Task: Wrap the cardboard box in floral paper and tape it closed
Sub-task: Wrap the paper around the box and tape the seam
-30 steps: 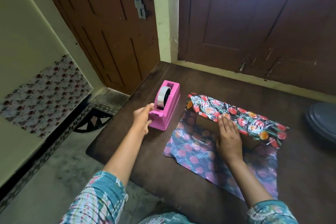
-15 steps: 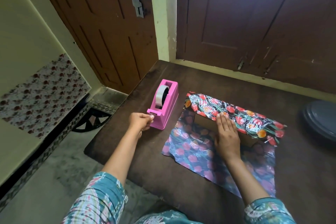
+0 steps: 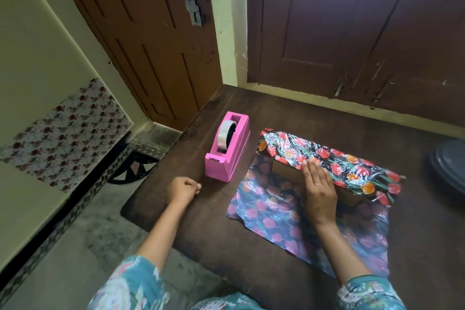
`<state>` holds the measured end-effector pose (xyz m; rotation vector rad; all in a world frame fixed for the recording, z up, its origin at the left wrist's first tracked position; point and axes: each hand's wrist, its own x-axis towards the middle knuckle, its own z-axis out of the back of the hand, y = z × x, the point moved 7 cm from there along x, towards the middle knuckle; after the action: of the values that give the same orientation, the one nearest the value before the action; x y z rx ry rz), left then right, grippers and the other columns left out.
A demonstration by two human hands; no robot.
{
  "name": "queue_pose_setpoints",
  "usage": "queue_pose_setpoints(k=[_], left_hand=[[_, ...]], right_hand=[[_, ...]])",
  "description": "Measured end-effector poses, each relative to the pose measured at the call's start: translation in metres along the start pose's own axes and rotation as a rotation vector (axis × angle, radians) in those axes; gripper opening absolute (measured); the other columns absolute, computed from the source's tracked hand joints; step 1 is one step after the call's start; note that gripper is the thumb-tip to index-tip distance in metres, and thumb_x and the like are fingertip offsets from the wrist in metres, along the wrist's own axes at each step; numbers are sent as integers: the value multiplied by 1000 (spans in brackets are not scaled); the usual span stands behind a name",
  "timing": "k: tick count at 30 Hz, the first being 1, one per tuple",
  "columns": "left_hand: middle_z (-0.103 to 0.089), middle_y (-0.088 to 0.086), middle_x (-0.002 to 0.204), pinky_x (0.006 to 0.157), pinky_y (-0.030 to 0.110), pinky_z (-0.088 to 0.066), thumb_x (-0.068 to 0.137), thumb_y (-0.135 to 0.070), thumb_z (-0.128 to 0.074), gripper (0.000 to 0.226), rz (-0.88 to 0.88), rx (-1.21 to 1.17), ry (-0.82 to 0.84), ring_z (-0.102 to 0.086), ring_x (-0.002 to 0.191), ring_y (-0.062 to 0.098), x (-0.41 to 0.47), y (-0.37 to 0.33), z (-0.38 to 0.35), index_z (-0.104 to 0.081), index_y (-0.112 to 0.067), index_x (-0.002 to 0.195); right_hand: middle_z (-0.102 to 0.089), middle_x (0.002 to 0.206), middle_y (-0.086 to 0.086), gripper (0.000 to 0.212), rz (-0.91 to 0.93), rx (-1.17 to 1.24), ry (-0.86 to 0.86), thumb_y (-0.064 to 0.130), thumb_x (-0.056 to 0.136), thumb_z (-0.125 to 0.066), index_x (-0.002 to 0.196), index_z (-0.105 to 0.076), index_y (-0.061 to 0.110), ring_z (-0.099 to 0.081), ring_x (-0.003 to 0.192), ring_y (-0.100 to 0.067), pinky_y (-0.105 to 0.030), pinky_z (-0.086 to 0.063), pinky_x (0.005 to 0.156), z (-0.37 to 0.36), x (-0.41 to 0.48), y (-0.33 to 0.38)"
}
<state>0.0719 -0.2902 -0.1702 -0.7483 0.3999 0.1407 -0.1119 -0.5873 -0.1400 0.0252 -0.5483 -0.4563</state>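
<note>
1. Pressing flat, our right hand (image 3: 318,191) lies on the cardboard box (image 3: 285,173) with its fingers straight and together. The fingertips touch the edge of the floral paper (image 3: 334,162) folded over the box's top, and the hand grasps nothing.
2. We see the box on the dark wooden table (image 3: 226,246), right of centre. Its brown near side is bare between the folded flap and the rest of the sheet.
3. We see the rest of the paper spread on the table toward us, paler side up, running under our right wrist.
4. Our left hand (image 3: 185,187) is over the table's left part, near the front of the pink tape dispenser (image 3: 226,158) but apart from it. Its fingers are curled, with the thumb meeting the fingertips. The hand is blurred, so we cannot tell whether a strip of tape is pinched there.
5. We see the dispenser just left of the box, cutter end toward us, with the roll of clear tape (image 3: 224,136) upright in its slot.
6. We see a grey round object (image 3: 450,166) at the table's right edge, well apart from the box.
</note>
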Motion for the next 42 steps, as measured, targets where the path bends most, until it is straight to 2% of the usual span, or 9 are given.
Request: queue_pose_setpoints(k=[3, 7, 11, 18, 22, 26, 32, 38, 42], left_hand=[[-62, -4, 59, 49, 13, -45, 84, -4, -67, 18, -216, -207, 149, -56, 60, 14, -19, -30, -10, -65, -17, 72], [-64, 4, 80, 67, 17, -53, 86, -15, -67, 26, -510, -163, 427, -63, 77, 10, -56, -119, -43, -58, -18, 111], [-69, 7, 89, 77, 29, -54, 85, -19, -68, 37, -738, 62, 621, -67, 83, 18, -77, -182, -86, -48, -26, 115], [-61, -6, 65, 58, 14, -42, 83, -7, -69, 47, -962, 394, 729, -54, 58, 5, -78, -230, -132, -44, -17, 122], [-65, 3, 68, 66, 31, -47, 79, -5, -70, 50, -1012, 508, 689, -59, 63, 19, -70, -228, -148, -44, -13, 120], [-60, -1, 64, 63, 30, -42, 76, -9, -73, 49, -999, 516, 655, -56, 62, 18, -66, -230, -153, -45, -12, 117], [-61, 4, 72, 61, 32, -39, 73, -19, -76, 53, -993, 562, 516, -61, 73, 28, -64, -230, -152, -42, -13, 112], [-68, 11, 92, 66, 38, -46, 74, -40, -74, 57, -1041, 649, 215, -63, 87, 34, -61, -223, -138, -39, -14, 111], [-64, 11, 92, 66, 37, -45, 71, -44, -77, 58, -827, 522, 173, -62, 85, 33, -28, -204, -108, -36, -14, 100]], right_hand=[[-58, 127, -21, 48, 0, 5, -7, -4, 84, -30, 125, -56, -2, -57, 116, -35, -38, -28, 107, 0, 0, 1], [-58, 127, -20, 48, -25, 16, 16, -1, 82, -33, 124, -57, -2, -57, 116, -34, -36, -24, 108, -1, 0, -1], [-59, 126, -18, 47, -26, 51, 78, 8, 82, -37, 123, -59, -1, -58, 115, -33, -36, -25, 106, -1, 2, 0], [-56, 130, -16, 47, -36, 74, 121, 5, 81, -48, 128, -55, 1, -55, 120, -29, -34, -24, 109, -2, 3, -2], [-56, 130, -16, 48, -24, 76, 98, -1, 79, -55, 127, -55, 1, -55, 120, -29, -34, -24, 109, -2, 2, -2], [-57, 130, -15, 58, -40, 79, 125, -4, 71, -73, 127, -56, 1, -54, 121, -28, -34, -24, 109, -4, 2, -2], [-56, 131, -15, 53, -46, 65, 157, 2, 79, -35, 128, -55, 1, -54, 121, -27, -34, -24, 109, 1, 3, 0], [-57, 130, -15, 54, -54, 74, 188, 2, 78, -34, 128, -55, 1, -54, 121, -28, -34, -23, 109, 1, 4, -1], [-56, 131, -15, 55, -54, 78, 195, 3, 77, -32, 128, -55, 1, -54, 122, -28, -34, -22, 110, 1, 3, -1]])
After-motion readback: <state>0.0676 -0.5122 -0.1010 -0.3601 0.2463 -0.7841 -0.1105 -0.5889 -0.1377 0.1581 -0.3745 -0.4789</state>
